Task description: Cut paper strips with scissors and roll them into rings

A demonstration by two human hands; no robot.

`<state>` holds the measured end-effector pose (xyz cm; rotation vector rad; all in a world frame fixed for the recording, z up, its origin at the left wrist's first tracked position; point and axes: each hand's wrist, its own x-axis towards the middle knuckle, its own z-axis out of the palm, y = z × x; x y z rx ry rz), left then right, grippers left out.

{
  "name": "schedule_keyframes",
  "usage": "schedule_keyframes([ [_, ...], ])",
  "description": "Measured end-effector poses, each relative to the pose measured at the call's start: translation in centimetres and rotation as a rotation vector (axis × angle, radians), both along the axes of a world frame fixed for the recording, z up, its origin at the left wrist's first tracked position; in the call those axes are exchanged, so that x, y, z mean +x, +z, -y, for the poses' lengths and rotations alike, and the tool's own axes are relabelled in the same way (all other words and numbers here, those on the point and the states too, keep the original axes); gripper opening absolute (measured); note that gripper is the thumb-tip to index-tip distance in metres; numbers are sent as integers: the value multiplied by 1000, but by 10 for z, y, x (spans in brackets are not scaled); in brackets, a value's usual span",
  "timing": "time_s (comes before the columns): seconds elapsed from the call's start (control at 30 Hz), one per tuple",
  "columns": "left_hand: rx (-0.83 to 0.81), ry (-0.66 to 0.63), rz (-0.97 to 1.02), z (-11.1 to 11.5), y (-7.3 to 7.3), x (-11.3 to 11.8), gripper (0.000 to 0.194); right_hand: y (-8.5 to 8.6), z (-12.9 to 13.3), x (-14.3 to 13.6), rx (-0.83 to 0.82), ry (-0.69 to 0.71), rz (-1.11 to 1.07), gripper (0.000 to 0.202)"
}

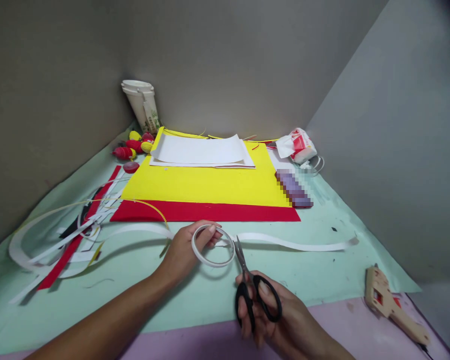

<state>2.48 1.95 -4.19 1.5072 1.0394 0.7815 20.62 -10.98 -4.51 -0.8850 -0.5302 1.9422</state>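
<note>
My left hand (189,245) is closed around a thin white ring-shaped roll of tape (213,264), pinched at its upper edge. A long white strip (285,241) passes by the fingers of that hand and stretches to the right over the green cloth. Black-handled scissors (275,300) are in my right hand (285,315), with fingers in the loops. Their blades point up, slightly parted, beside the roll and close to the white strip. Whether the blades touch the strip cannot be told.
Yellow (210,185) and red (210,212) sheets lie ahead under white paper (202,150). Loose strips (65,262) are at left. A cup (140,105), yarn-wrapped shapes (125,152), a tissue pack (302,145), a purple object (294,190) and a glue gun (393,305) stand or lie around.
</note>
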Motion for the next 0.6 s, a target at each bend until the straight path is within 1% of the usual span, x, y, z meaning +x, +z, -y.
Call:
schedule_keyframes([
  [0.17, -17, -17, 21, 0, -2, 1, 33, -2, -3, -5, 12, -31, 18, 36],
  [0.37, 12, -24, -12, 1, 3, 2, 35, -6, -4, -8, 25, -53, 20, 35],
  [0.47, 18, -19, -28, 2, 5, 2, 35, -5, -4, -9, 26, -64, 0, 34],
  [0.6, 14, -19, -18, 2, 5, 2, 35, -2, -4, -8, -19, -79, -11, 33],
])
